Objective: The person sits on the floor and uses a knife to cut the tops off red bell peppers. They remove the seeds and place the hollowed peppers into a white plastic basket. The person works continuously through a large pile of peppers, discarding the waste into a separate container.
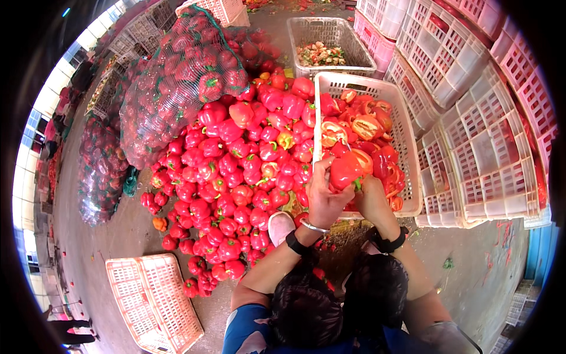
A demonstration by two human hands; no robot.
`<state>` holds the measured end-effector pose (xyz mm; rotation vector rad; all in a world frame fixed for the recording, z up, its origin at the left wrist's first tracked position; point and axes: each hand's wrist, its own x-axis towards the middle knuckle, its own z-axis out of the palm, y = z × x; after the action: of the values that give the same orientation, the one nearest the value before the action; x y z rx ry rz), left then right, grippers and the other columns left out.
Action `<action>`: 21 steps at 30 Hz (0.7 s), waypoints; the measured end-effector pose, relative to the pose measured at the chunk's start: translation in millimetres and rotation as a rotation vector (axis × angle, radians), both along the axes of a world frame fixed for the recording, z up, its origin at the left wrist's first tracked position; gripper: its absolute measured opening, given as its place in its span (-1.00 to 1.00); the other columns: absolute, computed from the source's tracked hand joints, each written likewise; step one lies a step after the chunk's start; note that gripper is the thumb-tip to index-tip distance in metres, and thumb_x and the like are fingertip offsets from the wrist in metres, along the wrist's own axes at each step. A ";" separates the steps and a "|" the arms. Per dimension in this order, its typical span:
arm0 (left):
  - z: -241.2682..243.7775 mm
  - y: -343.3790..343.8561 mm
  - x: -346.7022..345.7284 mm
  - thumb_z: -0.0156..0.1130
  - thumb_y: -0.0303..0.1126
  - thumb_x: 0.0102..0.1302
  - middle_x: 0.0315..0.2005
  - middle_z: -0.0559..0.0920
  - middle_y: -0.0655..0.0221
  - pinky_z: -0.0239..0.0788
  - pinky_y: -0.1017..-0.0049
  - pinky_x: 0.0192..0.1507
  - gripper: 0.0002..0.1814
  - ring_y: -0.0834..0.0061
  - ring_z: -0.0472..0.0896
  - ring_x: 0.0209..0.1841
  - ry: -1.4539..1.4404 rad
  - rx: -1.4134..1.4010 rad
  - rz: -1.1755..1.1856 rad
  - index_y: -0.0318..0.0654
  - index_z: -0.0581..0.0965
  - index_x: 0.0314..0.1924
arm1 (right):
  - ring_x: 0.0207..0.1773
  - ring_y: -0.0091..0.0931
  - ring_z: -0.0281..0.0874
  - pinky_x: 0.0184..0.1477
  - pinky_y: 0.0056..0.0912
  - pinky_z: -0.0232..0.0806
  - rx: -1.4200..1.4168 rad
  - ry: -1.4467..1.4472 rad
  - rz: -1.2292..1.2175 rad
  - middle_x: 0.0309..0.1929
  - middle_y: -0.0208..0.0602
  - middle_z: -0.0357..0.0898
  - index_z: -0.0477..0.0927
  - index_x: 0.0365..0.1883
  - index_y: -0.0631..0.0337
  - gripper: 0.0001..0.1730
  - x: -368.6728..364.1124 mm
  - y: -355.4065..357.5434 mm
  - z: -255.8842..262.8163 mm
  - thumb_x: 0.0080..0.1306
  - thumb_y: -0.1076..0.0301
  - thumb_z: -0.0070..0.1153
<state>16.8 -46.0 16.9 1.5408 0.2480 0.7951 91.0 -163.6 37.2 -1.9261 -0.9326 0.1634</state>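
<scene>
My left hand [325, 192] is closed around a red bell pepper [346, 171], holding it over the near part of a white plastic crate [411, 177]. Close against the pepper's green stem is my right hand [371, 194]; its fingertips are partly hidden, and whether it holds a tool cannot be told. Cut red peppers [368, 127], some showing pale insides and seeds, fill much of the crate. A large heap of whole red bell peppers [234, 163] lies on the floor left of the crate.
Mesh sacks of peppers [177, 79] lean over the heap's far left side. Behind the white crate, another crate [331, 71] holds pepper scraps [320, 54]. Stacked crates [491, 150] line the right. A crate [154, 301] rests on the floor at lower left.
</scene>
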 end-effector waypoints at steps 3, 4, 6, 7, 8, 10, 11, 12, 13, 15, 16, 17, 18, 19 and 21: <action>10.8 -0.1 3.9 0.35 -0.68 0.14 -0.01 0.61 0.20 0.57 0.44 -0.08 -0.43 0.47 0.67 -0.06 -0.111 -0.050 0.006 -0.40 0.38 0.16 | -0.23 0.15 0.56 -0.23 0.12 0.38 -0.189 -0.002 -0.061 -0.37 0.26 0.55 0.50 -0.18 0.41 -0.82 4.3 -8.9 -1.6 0.27 0.51 0.08; 30.9 2.8 -1.0 0.29 -0.72 0.16 -0.01 0.60 0.22 0.54 0.46 -0.04 -0.51 0.51 0.65 -0.09 -0.074 -0.508 -0.204 -0.38 0.39 0.10 | -0.23 0.15 0.56 -0.23 0.14 0.38 -0.231 -0.063 -0.074 -0.37 0.24 0.55 0.50 -0.18 0.42 -0.81 8.6 -13.1 -5.9 0.26 0.51 0.07; 26.9 -0.4 -2.3 0.25 -0.74 0.18 -0.02 0.61 0.24 0.51 0.47 0.00 -0.55 0.52 0.64 -0.09 -0.127 -0.768 -0.276 -0.36 0.40 0.07 | -0.24 0.15 0.56 -0.24 0.15 0.38 -0.257 -0.047 -0.135 -0.38 0.25 0.54 0.49 -0.16 0.42 -0.79 5.4 -20.3 0.0 0.25 0.51 0.07; 28.1 -0.7 -2.2 0.23 -0.75 0.19 -0.03 0.61 0.24 0.50 0.47 0.02 -0.57 0.53 0.64 -0.09 -0.160 -0.897 -0.310 -0.35 0.41 0.05 | -0.25 0.15 0.56 -0.24 0.15 0.38 -0.270 -0.044 -0.163 -0.38 0.25 0.54 0.49 -0.15 0.42 -0.78 4.9 -20.6 5.4 0.25 0.50 0.07; 30.0 1.4 -3.3 0.21 -0.72 0.21 -0.04 0.62 0.25 0.49 0.47 0.06 -0.59 0.52 0.64 -0.06 -0.200 -0.928 -0.345 -0.33 0.42 0.06 | -0.26 0.14 0.57 -0.23 0.16 0.39 -0.362 -0.034 -0.171 -0.39 0.25 0.55 0.48 -0.13 0.43 -0.75 7.5 -22.1 4.3 0.24 0.50 0.08; 25.8 -1.0 -1.6 0.21 -0.69 0.23 -0.04 0.63 0.26 0.51 0.45 0.05 -0.60 0.51 0.65 -0.05 -0.221 -1.000 -0.371 -0.33 0.42 0.07 | -0.26 0.13 0.58 -0.22 0.16 0.40 -0.494 -0.119 -0.163 -0.38 0.25 0.57 0.45 -0.07 0.42 -0.70 12.2 -31.4 -8.2 0.23 0.50 0.09; 24.5 -1.4 -1.2 0.21 -0.67 0.24 -0.04 0.64 0.27 0.51 0.45 0.05 -0.61 0.50 0.66 -0.05 -0.231 -1.032 -0.382 -0.33 0.42 0.08 | -0.26 0.13 0.59 -0.21 0.17 0.40 -0.556 -0.161 -0.157 -0.38 0.24 0.58 0.44 -0.03 0.42 -0.67 15.3 -35.3 -15.4 0.23 0.50 0.09; 24.7 -1.1 -1.9 0.22 -0.66 0.24 -0.05 0.64 0.28 0.52 0.45 0.05 -0.59 0.49 0.66 -0.05 -0.219 -1.057 -0.415 -0.33 0.42 0.09 | -0.25 0.13 0.59 -0.20 0.17 0.41 -0.572 -0.143 -0.183 -0.37 0.24 0.59 0.43 -0.01 0.42 -0.65 19.2 -38.3 -20.1 0.24 0.49 0.09; 25.1 -0.2 -3.4 0.22 -0.65 0.23 -0.05 0.65 0.28 0.52 0.45 0.06 -0.58 0.48 0.66 -0.04 -0.207 -1.081 -0.448 -0.33 0.42 0.10 | -0.25 0.12 0.60 -0.18 0.17 0.41 -0.588 -0.124 -0.210 -0.36 0.24 0.59 0.41 0.01 0.41 -0.63 23.6 -41.1 -24.1 0.24 0.48 0.08; 28.5 1.7 -8.9 0.23 -0.64 0.23 -0.05 0.65 0.29 0.52 0.45 0.06 -0.54 0.46 0.67 -0.04 -0.203 -1.070 -0.481 -0.32 0.41 0.14 | -0.23 0.12 0.60 -0.16 0.17 0.42 -0.606 -0.081 -0.269 -0.35 0.25 0.60 0.39 0.05 0.39 -0.60 31.7 -54.5 -40.1 0.25 0.47 0.08; 34.9 0.6 -7.7 0.24 -0.64 0.23 -0.05 0.65 0.29 0.52 0.45 0.06 -0.52 0.46 0.67 -0.03 -0.223 -1.040 -0.493 -0.32 0.41 0.16 | -0.22 0.11 0.60 -0.15 0.17 0.42 -0.613 -0.069 -0.310 -0.34 0.25 0.61 0.37 0.07 0.38 -0.59 41.8 -67.5 -46.0 0.25 0.46 0.07; 38.9 0.8 -6.6 0.24 -0.63 0.23 -0.05 0.65 0.30 0.52 0.45 0.06 -0.50 0.46 0.67 -0.03 -0.243 -1.011 -0.507 -0.32 0.40 0.18 | -0.21 0.11 0.60 -0.14 0.17 0.42 -0.619 -0.058 -0.353 -0.34 0.25 0.61 0.36 0.09 0.36 -0.57 50.3 -81.2 -52.0 0.25 0.46 0.07; 27.1 5.1 -8.3 0.24 -0.64 0.22 -0.05 0.65 0.29 0.52 0.47 0.06 -0.46 0.46 0.67 -0.04 -0.233 -1.047 -0.439 -0.31 0.38 0.21 | -0.17 0.14 0.59 -0.12 0.16 0.41 -0.640 -0.046 -0.368 -0.30 0.24 0.62 0.42 -0.01 0.34 -0.67 46.0 -74.6 -34.1 0.25 0.48 0.05; 27.0 9.3 -5.7 0.25 -0.61 0.25 -0.04 0.64 0.30 0.51 0.47 0.07 -0.46 0.47 0.67 -0.04 -0.230 -1.004 -0.461 -0.34 0.36 0.23 | -0.19 0.06 0.62 -0.16 0.10 0.42 -0.514 -0.045 -0.355 -0.29 0.17 0.63 0.45 -0.03 0.34 -0.70 47.8 -74.8 -31.4 0.26 0.47 0.07; 19.8 4.0 -6.1 0.26 -0.58 0.30 -0.03 0.64 0.30 0.50 0.46 0.10 -0.50 0.46 0.67 -0.02 -0.184 -0.978 -0.423 -0.38 0.35 0.22 | -0.22 -0.08 0.67 -0.23 -0.01 0.44 -0.260 -0.058 -0.325 -0.29 0.04 0.66 0.52 -0.09 0.33 -0.75 54.1 -78.2 -26.2 0.28 0.45 0.12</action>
<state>10.7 -42.1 36.7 0.5555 0.1290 0.3635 145.1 -241.8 11.1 -2.3057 -0.6470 0.0385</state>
